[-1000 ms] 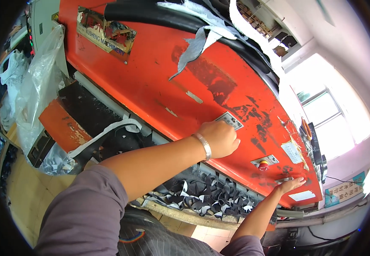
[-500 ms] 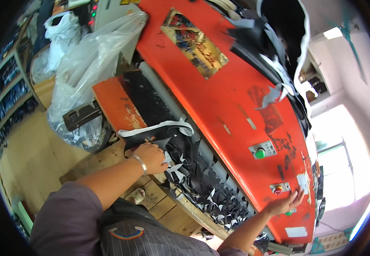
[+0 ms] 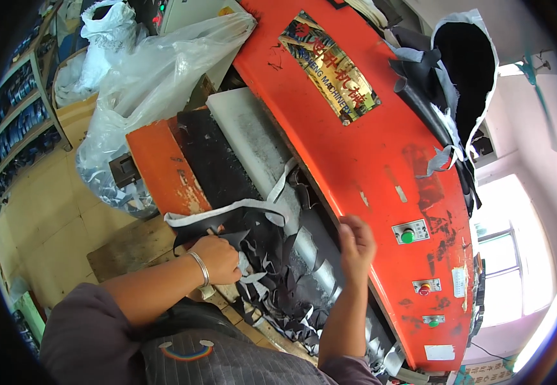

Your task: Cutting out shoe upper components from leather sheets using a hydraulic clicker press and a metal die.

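Left fingers: curled down at the near left end of the dark scraps; their tips are hidden, so I cannot tell whether they are clamped on any.
Left hand: the left hand [image 3: 217, 260] is low, with a silver bracelet [image 3: 202, 268] at the wrist.
Right fingers: slightly bent and pointing up, the thumb a little apart from them.
Right hand: the right hand [image 3: 357, 249] is raised in front of the near edge of the red machine [image 3: 355, 170]; whether it touches that edge I cannot tell.
Scraps: the dark scraps [image 3: 289, 282] lie heaped between the 2 hands, with pale pieces among them.
Strip: a white-edged strip [image 3: 230, 206] curves just beyond the left hand.
Machine bed: a black surface [image 3: 217, 154] between an orange block [image 3: 163, 167] and a pale slab [image 3: 246, 135].
Buttons: 2 green and 1 red on the machine's face, right of the right hand.
Left side: a clear plastic bag [image 3: 144, 93] beside the machine, a shelf [image 3: 25, 119] farther off.
Right side: a bright window [image 3: 503, 269].
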Tool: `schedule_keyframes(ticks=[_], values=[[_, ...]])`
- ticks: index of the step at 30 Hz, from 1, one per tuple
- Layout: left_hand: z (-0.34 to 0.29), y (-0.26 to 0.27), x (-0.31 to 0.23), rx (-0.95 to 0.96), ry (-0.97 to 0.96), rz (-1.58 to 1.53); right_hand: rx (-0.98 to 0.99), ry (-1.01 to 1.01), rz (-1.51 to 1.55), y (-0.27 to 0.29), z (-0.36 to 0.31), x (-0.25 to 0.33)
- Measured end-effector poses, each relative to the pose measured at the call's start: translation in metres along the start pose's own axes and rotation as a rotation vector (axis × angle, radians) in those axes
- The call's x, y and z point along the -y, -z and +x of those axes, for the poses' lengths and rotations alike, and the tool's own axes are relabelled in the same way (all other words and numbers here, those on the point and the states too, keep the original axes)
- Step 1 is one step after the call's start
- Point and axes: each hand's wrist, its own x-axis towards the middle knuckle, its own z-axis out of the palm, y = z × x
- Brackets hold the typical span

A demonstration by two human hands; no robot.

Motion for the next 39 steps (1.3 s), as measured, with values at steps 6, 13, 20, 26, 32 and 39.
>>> schedule_keyframes(ticks=[6,13,20,26,32,39], values=[[-0.014,0.016,0.019,0.300,-0.090,-0.083,0.142,0.147,-0.535,-0.086,0.030,-0.037],[-0.020,0.032,0.016,0.120,-0.196,-0.679,0.212,-0.240,-0.910,-0.153,0.048,-0.007],[-0.020,0.028,0.038,-0.287,-0.120,-1.103,0.002,-0.186,0.008,-0.124,-0.038,0.031],[-0.025,0.015,0.008,0.262,-0.341,-1.166,-0.125,-0.435,0.879,-0.126,-0.183,0.044],[-0.020,-0.035,0.025,0.212,0.010,-0.861,-0.204,-0.473,0.805,-0.104,-0.209,0.043],[-0.014,0.032,0.072,-0.275,0.064,-0.626,0.019,0.016,-0.702,-0.065,-0.137,0.010]])
